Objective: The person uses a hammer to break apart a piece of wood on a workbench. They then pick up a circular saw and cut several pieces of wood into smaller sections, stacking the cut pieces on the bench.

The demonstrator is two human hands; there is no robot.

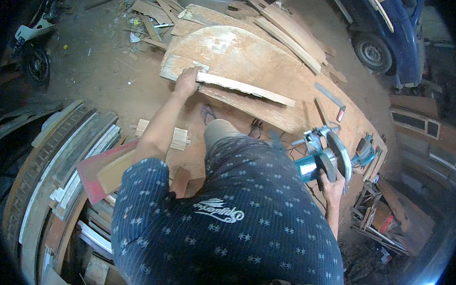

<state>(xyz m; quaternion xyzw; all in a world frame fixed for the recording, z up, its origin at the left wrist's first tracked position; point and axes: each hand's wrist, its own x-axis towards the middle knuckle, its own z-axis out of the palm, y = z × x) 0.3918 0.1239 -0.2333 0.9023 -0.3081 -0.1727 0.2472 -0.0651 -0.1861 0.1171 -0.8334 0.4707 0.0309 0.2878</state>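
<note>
My right hand [333, 186] is wrapped round the rear handle of a teal circular saw [309, 167], held beside my right hip at the table's near right side. The saw's round guard and metal base face outward. On the far side of my body, my left hand [187, 82] is closed over the left end of a narrow, pale wooden strip [245, 89] with a rough edge. That strip lies slanting along the near edge of a plywood worktable [264, 56] dusted with sawdust. A small wood block [200, 66] touches the fingers of my left hand.
A try square [331, 100] and a second teal power tool [364, 151] lie on the table's right part. Long planks [290, 40] rest at its far side, near wood scraps [152, 14]. Stacked boards [57, 174] fill the left; a blue vehicle [393, 33] stands far right.
</note>
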